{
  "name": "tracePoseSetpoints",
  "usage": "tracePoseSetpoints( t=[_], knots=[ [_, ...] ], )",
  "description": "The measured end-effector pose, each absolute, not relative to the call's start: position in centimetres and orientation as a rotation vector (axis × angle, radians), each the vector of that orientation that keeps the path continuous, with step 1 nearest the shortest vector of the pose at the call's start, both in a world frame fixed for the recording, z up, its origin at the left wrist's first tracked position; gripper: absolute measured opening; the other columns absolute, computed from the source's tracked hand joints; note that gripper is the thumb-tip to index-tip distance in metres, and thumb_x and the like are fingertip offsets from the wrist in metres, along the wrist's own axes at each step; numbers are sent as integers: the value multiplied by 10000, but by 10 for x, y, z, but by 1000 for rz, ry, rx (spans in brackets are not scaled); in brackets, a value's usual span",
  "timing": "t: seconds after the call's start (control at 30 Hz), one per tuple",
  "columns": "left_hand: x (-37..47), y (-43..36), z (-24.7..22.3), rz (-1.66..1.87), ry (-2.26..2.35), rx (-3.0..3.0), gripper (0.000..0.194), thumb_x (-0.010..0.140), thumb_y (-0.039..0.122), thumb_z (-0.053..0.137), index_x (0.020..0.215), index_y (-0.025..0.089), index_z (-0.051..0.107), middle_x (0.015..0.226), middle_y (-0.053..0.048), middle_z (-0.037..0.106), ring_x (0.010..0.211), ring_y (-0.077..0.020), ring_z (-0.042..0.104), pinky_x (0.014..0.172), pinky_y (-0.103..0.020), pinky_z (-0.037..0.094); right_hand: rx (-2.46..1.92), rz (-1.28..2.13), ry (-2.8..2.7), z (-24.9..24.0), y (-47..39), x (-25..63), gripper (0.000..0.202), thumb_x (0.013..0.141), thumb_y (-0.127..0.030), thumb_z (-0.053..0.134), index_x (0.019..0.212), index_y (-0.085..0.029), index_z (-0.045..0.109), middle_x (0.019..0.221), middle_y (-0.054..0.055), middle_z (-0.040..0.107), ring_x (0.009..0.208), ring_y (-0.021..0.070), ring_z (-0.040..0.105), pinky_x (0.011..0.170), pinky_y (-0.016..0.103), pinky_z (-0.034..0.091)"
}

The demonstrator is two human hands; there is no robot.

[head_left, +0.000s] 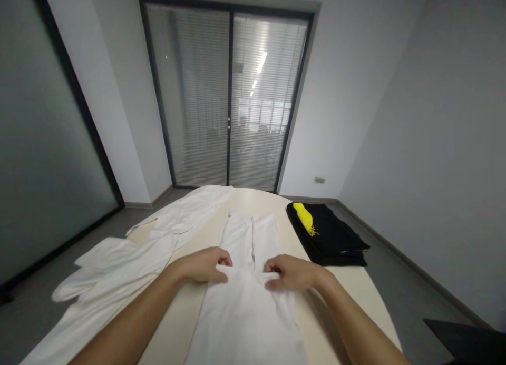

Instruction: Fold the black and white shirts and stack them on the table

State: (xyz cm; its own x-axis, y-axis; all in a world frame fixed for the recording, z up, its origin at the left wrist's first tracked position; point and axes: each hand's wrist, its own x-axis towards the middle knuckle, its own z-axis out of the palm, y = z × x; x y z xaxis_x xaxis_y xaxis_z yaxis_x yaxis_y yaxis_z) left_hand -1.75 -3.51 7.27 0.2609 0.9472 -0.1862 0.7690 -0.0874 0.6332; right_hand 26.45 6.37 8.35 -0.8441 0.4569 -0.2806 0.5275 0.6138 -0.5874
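A white garment [245, 312] lies lengthwise down the middle of the pale table, its far part narrower and split by a lengthwise opening or seam. My left hand [207, 265] pinches a fold of the cloth at its left side, thumb toward me and fingers curled. On the right side my right hand [290, 273] pinches the same fold at about the same height. Between the two hands the fold runs across the garment, slightly raised.
More white clothing [130, 265] is spread along the left of the round table [253, 196] and hangs over its edge. Folded black clothes [332, 233] with a yellow print lie at the right. A dark object [470, 336] shows at the lower right.
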Motion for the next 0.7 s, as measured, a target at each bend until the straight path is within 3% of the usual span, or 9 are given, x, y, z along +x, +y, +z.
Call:
tracePoseSetpoints(
  t=[0.1,0.17,0.3,0.43,0.57,0.7],
  knots=[
    [-15,-41,84,270,1446,1841,318,660,293,675,966,215,715,936,1,731,857,-218,661,706,-252,463,739,-1111,2652,92,58,268,249,766,-367,657,922,-174,681,775,-13,626,665,126,508,569,220,343],
    [-12,-43,91,347,1401,1845,311,669,281,668,969,211,711,954,1,731,882,-213,658,744,-253,466,695,-1192,2665,96,58,271,200,793,-324,624,912,-171,676,774,-14,628,674,126,518,584,218,355],
    [-8,-36,91,761,1481,1864,298,731,305,648,1006,196,689,1017,-22,717,909,-204,632,804,-273,460,806,-1274,2905,98,66,276,179,858,-314,565,914,-175,662,848,4,654,747,145,551,648,229,390],
    [-10,-20,63,1127,1700,1804,327,815,304,561,1115,202,640,1091,-39,691,815,-172,590,778,-284,449,1140,-1094,3181,84,78,272,258,906,-367,518,997,-176,665,883,30,667,725,153,537,655,253,391],
    [-13,-13,38,1050,1787,1837,411,797,288,573,1196,195,605,1080,-55,691,768,-174,582,767,-294,444,1202,-957,3190,66,84,264,273,899,-357,524,1031,-172,675,851,49,675,696,161,548,656,268,396],
    [-13,-19,44,857,1793,1827,407,776,304,605,1170,208,630,1063,-53,701,797,-196,622,783,-301,446,1109,-948,3119,64,83,264,227,863,-318,552,986,-187,691,787,25,668,650,149,533,628,261,383]
  ],
)
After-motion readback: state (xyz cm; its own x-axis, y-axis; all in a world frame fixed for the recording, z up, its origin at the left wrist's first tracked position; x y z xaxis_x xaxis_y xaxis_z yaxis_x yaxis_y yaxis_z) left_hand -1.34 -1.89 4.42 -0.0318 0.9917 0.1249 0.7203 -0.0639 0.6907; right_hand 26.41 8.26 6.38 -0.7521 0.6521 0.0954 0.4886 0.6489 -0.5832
